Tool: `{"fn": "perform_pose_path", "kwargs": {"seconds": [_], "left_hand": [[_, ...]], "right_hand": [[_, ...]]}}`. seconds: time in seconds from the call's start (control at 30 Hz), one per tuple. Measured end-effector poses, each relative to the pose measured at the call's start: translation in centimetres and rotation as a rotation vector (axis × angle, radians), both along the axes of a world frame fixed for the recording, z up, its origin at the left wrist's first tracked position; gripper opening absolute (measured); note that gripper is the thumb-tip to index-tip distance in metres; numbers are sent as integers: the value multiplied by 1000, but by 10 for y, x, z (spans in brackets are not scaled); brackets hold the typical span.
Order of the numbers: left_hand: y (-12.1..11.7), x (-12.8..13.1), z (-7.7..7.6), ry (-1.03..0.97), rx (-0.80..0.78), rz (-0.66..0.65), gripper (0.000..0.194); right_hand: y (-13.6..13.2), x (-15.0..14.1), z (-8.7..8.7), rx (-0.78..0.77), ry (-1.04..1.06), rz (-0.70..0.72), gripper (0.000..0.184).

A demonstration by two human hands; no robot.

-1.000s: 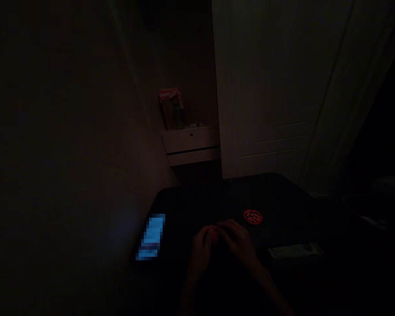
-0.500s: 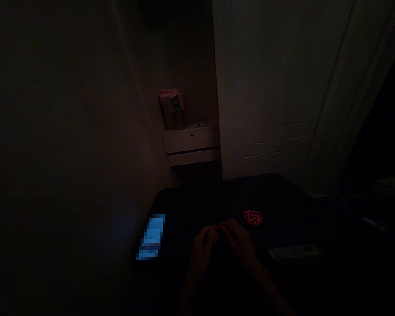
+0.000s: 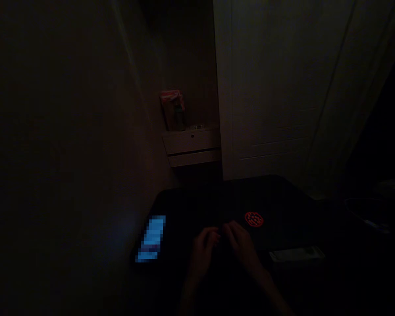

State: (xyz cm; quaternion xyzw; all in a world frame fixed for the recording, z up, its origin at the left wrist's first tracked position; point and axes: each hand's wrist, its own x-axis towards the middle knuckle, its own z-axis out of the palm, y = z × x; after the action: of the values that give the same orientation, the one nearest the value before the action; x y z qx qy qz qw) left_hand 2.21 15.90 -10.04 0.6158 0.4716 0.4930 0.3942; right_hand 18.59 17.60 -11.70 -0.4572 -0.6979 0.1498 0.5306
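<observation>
In the dim light, my left hand (image 3: 204, 245) and my right hand (image 3: 238, 239) are close together above a dark table (image 3: 217, 197). The fingers of both are curled inward, with a small gap between the two hands. Whatever they grip, if anything, is lost in the dark. Just beyond my right hand lies a round, dark piece with a glowing red ring and red spots (image 3: 254, 219). A lit blue screen (image 3: 151, 238), blurred into blocks, rests at the table's left side.
A pale, flat rectangular box (image 3: 296, 254) lies to the right of my right forearm. Behind the table, a small drawer unit (image 3: 194, 142) carries a red-topped bag (image 3: 171, 109). A white panelled door (image 3: 266, 87) stands at the back, and a wall (image 3: 69, 153) runs along the left.
My hands have drawn slightly apart, the right one shifting a little to the right. The whole view has moved very slightly; the things on the table stay in place.
</observation>
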Motion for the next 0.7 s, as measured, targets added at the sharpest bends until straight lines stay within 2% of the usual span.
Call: {"fn": "perform_pose_path", "kwargs": {"seconds": [0.2,0.43,0.7], "left_hand": [[2,-1,-2,-15,-14,-27,41],[0,0,2,-5,-5,-10,40],[1,-1,0,-2,-4,-23,40]], "right_hand": [[-2,0,2,-6,38,27,22],[-2,1,1,-32,47,25,25],[-3,1,2,-31,4,15,29]]}}
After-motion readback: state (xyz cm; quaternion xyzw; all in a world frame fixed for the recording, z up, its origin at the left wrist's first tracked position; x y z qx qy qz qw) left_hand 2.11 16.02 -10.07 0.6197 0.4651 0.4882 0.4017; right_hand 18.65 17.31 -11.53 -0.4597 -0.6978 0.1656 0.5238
